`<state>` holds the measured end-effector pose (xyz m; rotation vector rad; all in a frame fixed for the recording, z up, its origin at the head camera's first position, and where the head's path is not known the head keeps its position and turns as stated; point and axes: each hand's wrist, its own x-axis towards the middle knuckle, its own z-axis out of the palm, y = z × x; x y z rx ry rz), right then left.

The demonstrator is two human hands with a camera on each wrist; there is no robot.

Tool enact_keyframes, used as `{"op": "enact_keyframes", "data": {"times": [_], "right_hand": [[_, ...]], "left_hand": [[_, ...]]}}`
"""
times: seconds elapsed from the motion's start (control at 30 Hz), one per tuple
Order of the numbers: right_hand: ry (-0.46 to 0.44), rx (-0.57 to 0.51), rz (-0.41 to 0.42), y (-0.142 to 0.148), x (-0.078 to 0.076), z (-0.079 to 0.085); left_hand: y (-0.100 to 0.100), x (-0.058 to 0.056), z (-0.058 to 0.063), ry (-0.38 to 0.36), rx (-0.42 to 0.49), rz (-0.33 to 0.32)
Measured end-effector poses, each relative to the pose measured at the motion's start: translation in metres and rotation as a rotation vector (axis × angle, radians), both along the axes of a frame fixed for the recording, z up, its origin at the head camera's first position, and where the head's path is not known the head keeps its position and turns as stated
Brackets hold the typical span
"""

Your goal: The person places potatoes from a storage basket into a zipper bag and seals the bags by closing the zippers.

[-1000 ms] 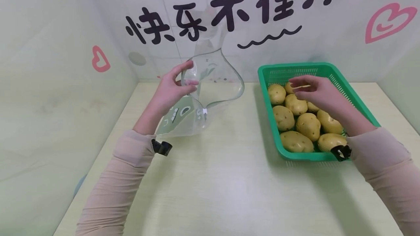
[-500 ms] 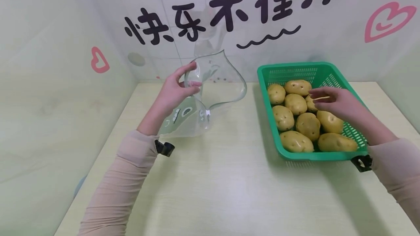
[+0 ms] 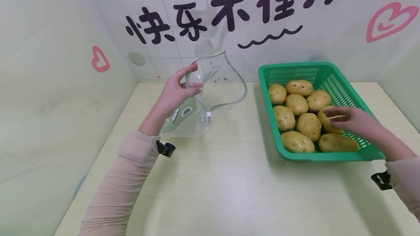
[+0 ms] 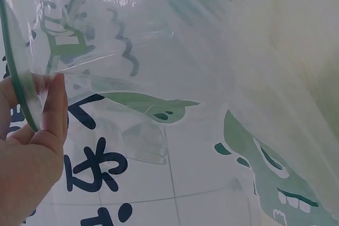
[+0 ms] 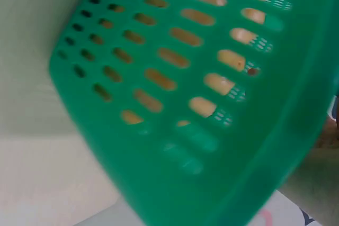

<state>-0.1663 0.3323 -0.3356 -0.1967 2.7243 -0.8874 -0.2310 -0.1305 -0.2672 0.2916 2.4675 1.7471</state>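
Observation:
A clear plastic bag [image 3: 188, 119] with green and white print stands on the table, its mouth spread wide. Its rim is pinched between the thumb and fingers of my left hand [image 3: 174, 92]; the left wrist view shows this hand [image 4: 34, 154] holding the edge of the film [image 4: 132, 30]. On the right is a green plastic basket [image 3: 270, 119] with several potatoes [image 3: 308, 126] inside. Over the basket's right part hovers my right hand [image 3: 356, 121], fingers loosely bent and holding nothing; it partly hides one potato. The right wrist view is mostly filled by the basket's slotted wall [image 5: 175, 56].
A pale wooden table [image 3: 210, 188] carries both things. Behind it rises a white wall covering [image 3: 226, 35] with black lettering and pink hearts. A pale sheet [image 3: 59, 119] bounds the left side.
My right hand has moved right and nearer to me across the basket, uncovering potatoes at the back. My left hand and the bag have shifted slightly to the right.

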Motion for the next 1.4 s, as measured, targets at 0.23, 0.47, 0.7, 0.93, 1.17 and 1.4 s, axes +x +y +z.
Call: {"op": "enact_keyframes", "data": {"times": [0.23,0.47,0.7,0.93,1.17,1.4], "right_hand": [[-0.031,0.026,0.054,0.012,0.010,-0.016],[-0.023,0.091,0.062,0.014,0.015,-0.021],[-0.028,0.121,0.082,0.016,0.016,-0.022],[-0.032,0.194,0.091,0.015,0.015,-0.021],[-0.017,0.219,0.099,0.016,0.014,-0.024],[-0.016,0.242,0.111,0.016,0.014,-0.028]], "left_hand": [[-0.002,0.000,-0.001,0.001,-0.015,0.015],[-0.003,0.000,-0.001,-0.006,-0.022,0.021],[-0.002,0.000,-0.003,-0.001,-0.012,0.010],[-0.001,0.000,-0.003,0.005,-0.010,0.012],[-0.002,0.001,-0.003,0.008,-0.013,0.014],[-0.002,0.002,-0.002,0.013,0.002,0.012]]}}
